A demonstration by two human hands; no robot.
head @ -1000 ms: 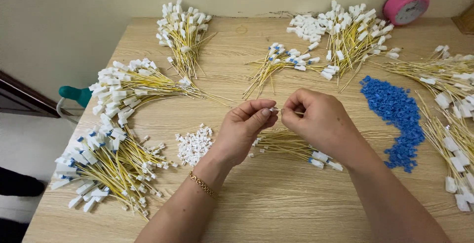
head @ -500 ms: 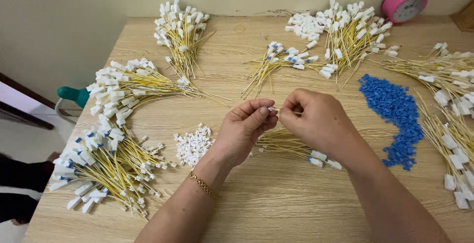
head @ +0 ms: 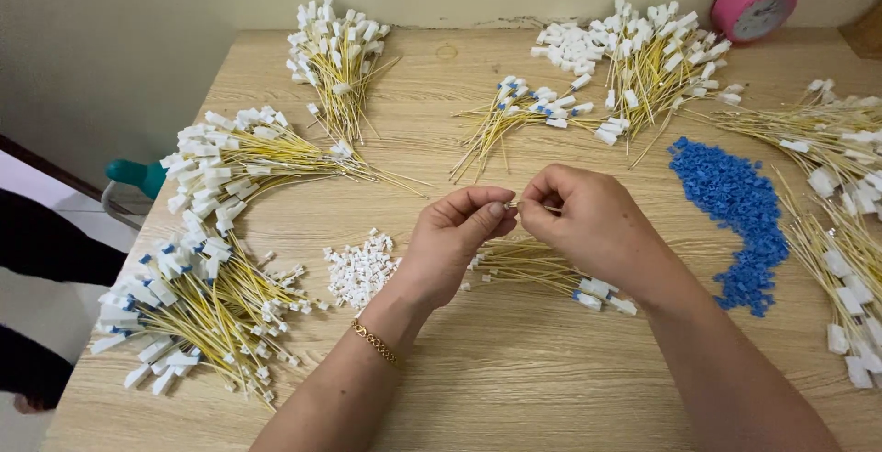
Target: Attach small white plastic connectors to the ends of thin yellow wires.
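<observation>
My left hand [head: 455, 242] and my right hand [head: 588, 222] meet above the middle of the wooden table [head: 514, 388]. Fingertips of both pinch a thin yellow wire with a small white connector [head: 511, 205] between them. The wire's length is mostly hidden inside my right fist. Just under my hands lies a small bundle of yellow wires with white and blue ends [head: 542, 268]. A little heap of loose white connectors [head: 360, 268] sits left of my left wrist, which wears a gold bracelet.
Bundles of yellow wires with white connectors fan out at the left [head: 230, 163], front left [head: 184, 305], back [head: 340, 57], back right [head: 643, 62] and right edge [head: 845, 222]. A pile of blue plastic pieces [head: 730, 209] lies right. A pink alarm clock [head: 758, 2] stands at the back.
Both hands stay together at the same spot with only small finger movement on the wire. The dark shape beyond the table's left edge has shifted.
</observation>
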